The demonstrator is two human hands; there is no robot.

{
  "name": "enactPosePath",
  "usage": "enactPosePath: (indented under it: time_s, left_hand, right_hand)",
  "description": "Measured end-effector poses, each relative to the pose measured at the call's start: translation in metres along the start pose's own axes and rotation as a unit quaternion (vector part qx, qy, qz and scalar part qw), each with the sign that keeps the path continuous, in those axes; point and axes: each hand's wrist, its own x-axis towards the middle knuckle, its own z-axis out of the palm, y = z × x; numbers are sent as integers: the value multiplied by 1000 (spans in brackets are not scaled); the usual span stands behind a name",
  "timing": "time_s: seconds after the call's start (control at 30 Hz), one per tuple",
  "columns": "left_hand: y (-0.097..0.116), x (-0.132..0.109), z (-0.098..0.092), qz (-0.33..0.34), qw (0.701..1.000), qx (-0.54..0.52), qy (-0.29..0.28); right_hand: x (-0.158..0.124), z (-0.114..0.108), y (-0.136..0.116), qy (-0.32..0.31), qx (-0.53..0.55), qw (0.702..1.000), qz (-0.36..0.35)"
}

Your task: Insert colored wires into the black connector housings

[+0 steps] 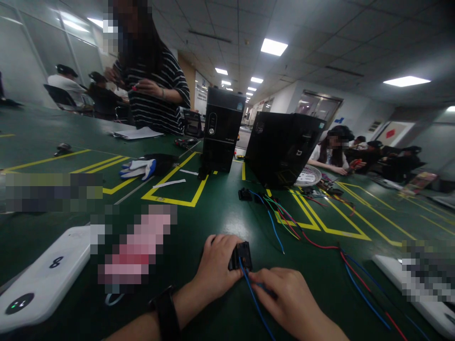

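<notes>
My left hand (218, 265), with a black band on its wrist, grips a small black terminal block (245, 253) low over the green table. Out of the block's near side runs a blue wire (256, 303), trailing toward me. Close against that same side, my right hand (284, 293) has thumb and forefinger pinched together. Something thin and bluish shows between those fingers; its kind is too small to make out. Farther off lie more black blocks (245, 194) with blue, green, yellow and red wires (302, 232) attached.
Two black computer cases (223, 128) stand at the back. White-and-blue gloves (138, 168) and paper strips (168, 183) lie left of them. A white device (50, 279) sits at left, another (408, 289) at right. A person in a striped shirt (156, 90) stands across the table.
</notes>
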Motion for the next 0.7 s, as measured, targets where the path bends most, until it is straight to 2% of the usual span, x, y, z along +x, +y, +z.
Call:
enactPosePath:
  time_s: [0.1, 0.23, 0.33, 0.43, 0.6, 0.7]
  left_hand:
    - [1, 0, 0, 2, 1000, -3, 1]
    - [2, -1, 0, 0, 1000, 3, 0]
    - [2, -1, 0, -2, 1000, 7, -2]
    - [3, -1, -1, -3, 1000, 6, -7]
    - [4, -1, -1, -4, 1000, 6, -2]
    - [4, 0, -1, -3, 1000, 5, 0]
  right_hand:
    - [-1, 1, 1, 32, 7, 999, 22]
    - [-1, 5, 2, 137, 23, 990, -18]
    - [-1, 6, 1, 171, 25, 984, -34]
    - [0, 5, 0, 160, 25, 986, -34]
    - [-1, 8, -2, 96, 26, 994, -54]
    - [0, 12, -5, 107, 30, 991, -74]
